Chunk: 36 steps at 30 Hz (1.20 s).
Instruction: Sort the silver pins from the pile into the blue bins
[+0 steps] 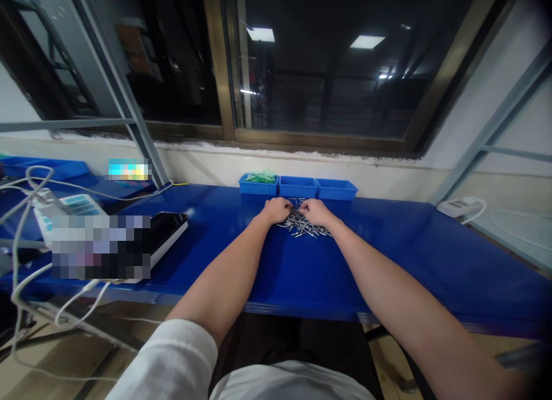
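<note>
Where slim silver metal rods (304, 225) lie heaped on the glossy blue tabletop (293, 273), the person's left hand (277, 210) and right hand (316, 212) curl over them; one cannot tell whether they grip any. Behind the heap stand three blue plastic bins (297, 187), the leftmost holding blurred green material (261, 177). The tabletop extends right of the heap.

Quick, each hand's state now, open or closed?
Left hand: curled at the thin metal rods; grip unclear.
Right hand: curled at the same rods; grip unclear.
</note>
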Available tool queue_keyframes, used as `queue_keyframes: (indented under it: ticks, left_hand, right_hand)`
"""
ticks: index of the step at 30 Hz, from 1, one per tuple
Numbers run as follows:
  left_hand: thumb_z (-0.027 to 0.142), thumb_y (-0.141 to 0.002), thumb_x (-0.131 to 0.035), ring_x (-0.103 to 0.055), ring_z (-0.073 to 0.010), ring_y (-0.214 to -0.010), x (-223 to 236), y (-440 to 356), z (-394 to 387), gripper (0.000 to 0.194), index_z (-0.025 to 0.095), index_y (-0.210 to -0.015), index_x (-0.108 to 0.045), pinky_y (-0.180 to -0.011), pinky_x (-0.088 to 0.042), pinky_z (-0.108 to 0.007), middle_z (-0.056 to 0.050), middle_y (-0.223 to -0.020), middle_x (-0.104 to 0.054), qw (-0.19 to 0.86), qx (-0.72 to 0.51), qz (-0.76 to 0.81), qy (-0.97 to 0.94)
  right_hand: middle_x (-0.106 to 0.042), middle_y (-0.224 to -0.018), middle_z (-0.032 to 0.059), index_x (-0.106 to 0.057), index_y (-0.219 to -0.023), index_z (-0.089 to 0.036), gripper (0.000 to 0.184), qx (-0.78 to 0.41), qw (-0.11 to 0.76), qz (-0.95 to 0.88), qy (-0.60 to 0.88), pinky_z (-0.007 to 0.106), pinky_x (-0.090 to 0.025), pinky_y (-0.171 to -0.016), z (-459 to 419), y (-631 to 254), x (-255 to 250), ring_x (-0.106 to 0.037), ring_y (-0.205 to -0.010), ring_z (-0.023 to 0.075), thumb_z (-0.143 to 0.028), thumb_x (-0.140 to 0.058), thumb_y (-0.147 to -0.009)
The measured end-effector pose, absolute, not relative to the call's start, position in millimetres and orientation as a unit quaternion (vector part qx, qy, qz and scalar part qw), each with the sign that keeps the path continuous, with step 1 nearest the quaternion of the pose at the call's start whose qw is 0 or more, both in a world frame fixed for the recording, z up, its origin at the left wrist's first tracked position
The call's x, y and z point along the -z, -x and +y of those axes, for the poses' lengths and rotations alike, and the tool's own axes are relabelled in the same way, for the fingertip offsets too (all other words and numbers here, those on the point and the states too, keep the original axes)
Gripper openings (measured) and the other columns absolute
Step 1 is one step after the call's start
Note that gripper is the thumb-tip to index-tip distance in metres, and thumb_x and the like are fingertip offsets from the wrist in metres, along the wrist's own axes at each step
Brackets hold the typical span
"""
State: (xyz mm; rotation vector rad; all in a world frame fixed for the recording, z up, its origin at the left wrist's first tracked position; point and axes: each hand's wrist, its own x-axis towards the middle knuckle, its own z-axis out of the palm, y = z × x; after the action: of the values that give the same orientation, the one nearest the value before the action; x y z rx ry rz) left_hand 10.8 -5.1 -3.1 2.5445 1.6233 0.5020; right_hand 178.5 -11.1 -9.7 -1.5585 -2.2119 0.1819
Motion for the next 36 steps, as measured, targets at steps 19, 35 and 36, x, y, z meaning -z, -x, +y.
queue_keyframes:
  ticks: [19,35,36]
  left_hand:
    - [0.031,-0.079,-0.049,-0.058,-0.0178,-0.089,-7.7,-13.5,-13.6,0.022,0.023,-0.089,-0.067,-0.084,-0.040,-0.028,-0.002,-0.094,-0.067,0.034,-0.263,0.444,-0.856]
    - [0.031,-0.078,-0.047,-0.057,-0.0178,-0.097,-5.9,-6.7,-5.9,0.029,0.024,-0.101,-0.063,-0.086,-0.041,-0.025,0.001,-0.099,-0.066,0.097,-0.305,0.536,-0.782]
    - [0.029,-0.078,-0.047,-0.057,-0.0177,-0.098,-4.7,-6.5,-4.3,0.029,0.024,-0.101,-0.063,-0.086,-0.041,-0.025,0.001,-0.100,-0.066,0.093,-0.301,0.542,-0.779]
  right_hand:
    - [-0.065,-0.066,0.0049,-0.063,-0.078,-0.013,0.024,-0.295,0.431,-0.730,0.440,0.025,-0.043,-0.059,-17.3,-189.3,1.7,-0.057,-0.060,0.0133,-0.036,-0.061,-0.068]
    - [-0.064,-0.071,0.0114,-0.059,-0.076,-0.012,0.054,-0.419,0.436,-0.568,0.559,0.018,-0.025,-0.034,-7.4,-219.0,-5.7,-0.044,-0.042,0.0075,-0.064,-0.041,-0.075]
    - [-0.066,-0.081,0.0136,-0.059,-0.085,-0.012,0.057,-0.420,0.458,-0.558,0.550,0.018,-0.029,-0.036,-6.2,-223.4,-6.9,-0.048,-0.047,0.0089,-0.063,-0.037,-0.077]
